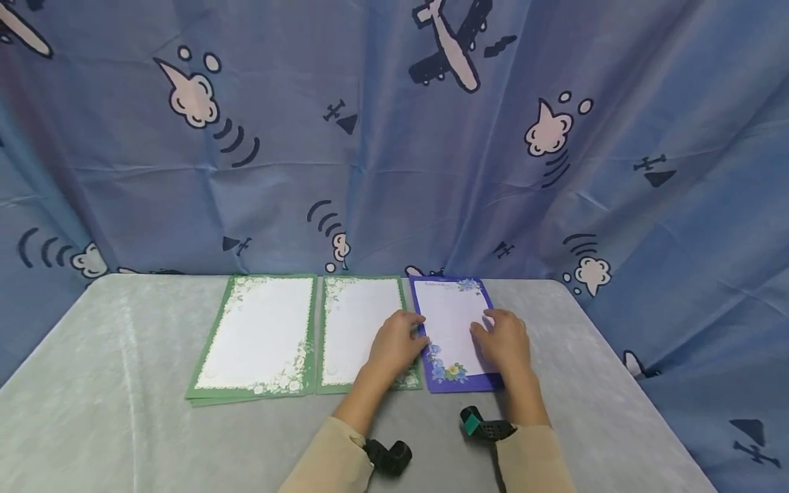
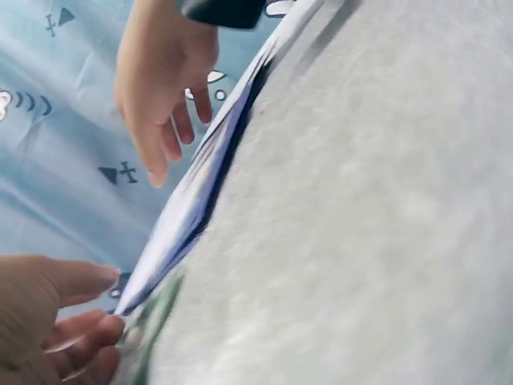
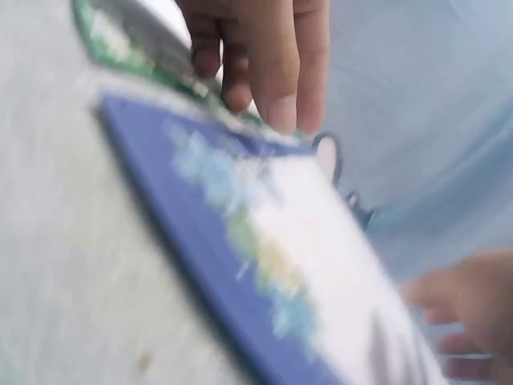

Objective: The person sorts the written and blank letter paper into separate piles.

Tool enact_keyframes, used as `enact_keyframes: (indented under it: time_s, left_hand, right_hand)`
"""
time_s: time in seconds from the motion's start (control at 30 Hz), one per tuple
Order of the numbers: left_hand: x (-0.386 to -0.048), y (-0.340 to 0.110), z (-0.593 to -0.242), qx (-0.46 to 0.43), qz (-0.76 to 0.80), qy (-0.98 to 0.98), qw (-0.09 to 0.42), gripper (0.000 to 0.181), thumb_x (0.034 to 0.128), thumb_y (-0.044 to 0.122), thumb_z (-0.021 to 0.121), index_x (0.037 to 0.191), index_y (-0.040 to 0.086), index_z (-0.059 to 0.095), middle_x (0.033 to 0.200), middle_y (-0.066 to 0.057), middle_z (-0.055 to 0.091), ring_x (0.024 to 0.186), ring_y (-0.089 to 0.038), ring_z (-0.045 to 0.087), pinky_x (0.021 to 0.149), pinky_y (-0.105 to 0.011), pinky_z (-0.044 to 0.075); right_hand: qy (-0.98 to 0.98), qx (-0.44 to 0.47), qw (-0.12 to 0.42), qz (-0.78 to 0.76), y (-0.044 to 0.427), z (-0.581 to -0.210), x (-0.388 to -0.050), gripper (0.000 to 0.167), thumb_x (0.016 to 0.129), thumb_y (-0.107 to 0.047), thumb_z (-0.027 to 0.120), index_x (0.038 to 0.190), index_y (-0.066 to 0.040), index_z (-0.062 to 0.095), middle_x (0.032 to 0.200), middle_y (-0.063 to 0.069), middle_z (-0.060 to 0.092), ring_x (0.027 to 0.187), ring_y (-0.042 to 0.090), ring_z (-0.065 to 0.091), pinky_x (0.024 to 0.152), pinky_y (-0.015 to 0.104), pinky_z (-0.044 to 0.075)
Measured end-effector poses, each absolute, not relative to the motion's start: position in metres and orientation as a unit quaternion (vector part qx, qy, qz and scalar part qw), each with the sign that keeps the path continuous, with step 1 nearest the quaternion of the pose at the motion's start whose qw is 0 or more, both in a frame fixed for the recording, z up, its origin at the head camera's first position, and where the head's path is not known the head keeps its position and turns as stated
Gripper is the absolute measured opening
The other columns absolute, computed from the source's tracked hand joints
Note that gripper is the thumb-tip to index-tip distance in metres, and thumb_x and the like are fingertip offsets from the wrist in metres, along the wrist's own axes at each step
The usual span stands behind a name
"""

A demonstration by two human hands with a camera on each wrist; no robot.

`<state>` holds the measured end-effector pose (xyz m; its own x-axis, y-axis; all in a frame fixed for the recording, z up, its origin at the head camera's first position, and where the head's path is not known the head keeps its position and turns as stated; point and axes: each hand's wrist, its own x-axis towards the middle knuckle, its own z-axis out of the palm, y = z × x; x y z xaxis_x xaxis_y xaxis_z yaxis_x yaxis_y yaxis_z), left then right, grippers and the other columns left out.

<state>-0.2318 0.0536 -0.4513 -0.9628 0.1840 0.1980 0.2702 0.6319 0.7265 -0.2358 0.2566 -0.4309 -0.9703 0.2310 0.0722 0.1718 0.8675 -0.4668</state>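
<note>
A stack of purple-bordered sheets [image 1: 453, 322] with blue and yellow flowers lies on the table between both hands. My left hand [image 1: 396, 342] is at its left edge, thumb and fingers apart; in the left wrist view the fingertips [image 2: 108, 325] are by the sheets' corner. At the right edge is my right hand [image 1: 505, 339], fingers loosely bent over the border; the left wrist view shows these fingers hanging beside the sheets. Whether either hand touches the paper is hard to tell. Left of the purple stack lies a green-bordered stack [image 1: 360, 322], partly under my left wrist.
Another green-bordered stack [image 1: 255, 335] lies farther left, its lower sheets slightly askew. A pale grey cloth covers the table [image 1: 80, 383]. Behind it hangs a blue curtain [image 1: 277, 192] printed with planes and clouds, close to the stacks' far edges.
</note>
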Motion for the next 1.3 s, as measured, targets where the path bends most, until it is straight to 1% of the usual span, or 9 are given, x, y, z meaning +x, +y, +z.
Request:
enact_keyframes:
  time_s: [0.1,0.2,0.33,0.5,0.67,0.8,1.0,1.17,1.3]
  left_hand:
    - [-0.227,0.046,-0.437,-0.128,-0.423,-0.896,0.046,0.031,0.0914,0.019,0.074,0.119,0.006,0.074,0.119,-0.012,0.072,0.085,-0.017,0.064,0.074,-0.032,0.053]
    - [-0.222,0.034,-0.421,-0.133,-0.416,-0.898,0.044,0.03,0.0945,0.021,0.071,0.121,0.007,0.073,0.12,-0.012,0.072,0.083,-0.017,0.065,0.071,-0.032,0.053]
    - [-0.219,0.01,-0.409,-0.128,-0.387,-0.911,0.055,0.03,0.0958,0.023,0.069,0.121,0.009,0.074,0.121,-0.011,0.072,0.096,-0.023,0.07,0.081,-0.039,0.057]
    - [-0.215,-0.028,-0.417,-0.095,-0.368,-0.921,0.082,0.027,0.095,0.022,0.069,0.118,0.009,0.075,0.12,-0.01,0.073,0.098,-0.025,0.071,0.083,-0.043,0.058]
    - [-0.209,-0.062,-0.429,-0.057,-0.368,-0.922,0.105,0.025,0.0941,0.02,0.071,0.116,0.009,0.075,0.117,-0.01,0.073,0.095,-0.025,0.071,0.078,-0.041,0.057]
    - [-0.211,-0.078,-0.433,-0.045,-0.37,-0.92,0.116,0.025,0.0945,0.019,0.07,0.117,0.008,0.074,0.104,-0.011,0.073,0.08,-0.02,0.065,0.067,-0.036,0.052]
    - [-0.215,-0.087,-0.438,-0.006,-0.372,-0.922,0.104,0.027,0.0923,0.017,0.071,0.117,0.005,0.074,0.1,-0.011,0.074,0.069,-0.016,0.057,0.057,-0.029,0.044]
    - [-0.215,-0.087,-0.444,0.004,-0.365,-0.926,0.094,0.03,0.0912,0.017,0.073,0.119,0.004,0.074,0.106,-0.014,0.076,0.078,-0.02,0.065,0.062,-0.031,0.05]
    - [-0.216,-0.084,-0.446,0.003,-0.357,-0.929,0.101,0.031,0.09,0.017,0.074,0.118,0.005,0.074,0.116,-0.016,0.075,0.098,-0.03,0.072,0.075,-0.042,0.057]
  right_hand:
    - [-0.958,-0.072,0.061,0.272,0.249,-0.421,-0.235,0.05,0.099,-0.028,0.059,0.137,0.004,0.059,0.141,0.03,0.056,0.132,0.047,0.052,0.111,0.06,0.042]
    - [-0.953,-0.029,0.068,0.294,0.237,-0.414,-0.234,0.046,0.1,-0.029,0.06,0.136,0.001,0.061,0.134,0.027,0.063,0.123,0.043,0.06,0.102,0.057,0.05]
    - [-0.948,0.021,0.083,0.308,0.218,-0.411,-0.233,0.042,0.099,-0.026,0.063,0.132,-0.001,0.065,0.125,0.024,0.069,0.11,0.039,0.067,0.088,0.052,0.056]
    - [-0.94,0.059,0.086,0.325,0.196,-0.414,-0.231,0.038,0.098,-0.025,0.066,0.128,-0.002,0.069,0.121,0.021,0.072,0.101,0.036,0.07,0.075,0.043,0.057]
    - [-0.924,0.08,0.084,0.365,0.181,-0.414,-0.229,0.033,0.097,-0.023,0.067,0.124,-0.003,0.071,0.118,0.019,0.073,0.098,0.035,0.07,0.062,0.03,0.05]
    - [-0.92,0.08,0.094,0.372,0.173,-0.416,-0.228,0.03,0.096,-0.02,0.068,0.121,-0.003,0.073,0.117,0.018,0.074,0.097,0.033,0.071,0.063,0.03,0.049]
    - [-0.922,0.077,0.084,0.37,0.165,-0.425,-0.228,0.029,0.095,-0.019,0.07,0.119,-0.002,0.073,0.113,0.017,0.074,0.09,0.027,0.069,0.064,0.029,0.049]
    - [-0.929,0.071,0.053,0.36,0.16,-0.433,-0.227,0.033,0.094,-0.02,0.07,0.123,-0.003,0.072,0.102,0.013,0.076,0.083,0.02,0.066,0.068,0.032,0.05]
    - [-0.941,0.077,0.035,0.329,0.158,-0.437,-0.227,0.037,0.094,-0.022,0.071,0.125,-0.003,0.07,0.092,0.008,0.073,0.076,0.016,0.056,0.072,0.035,0.048]
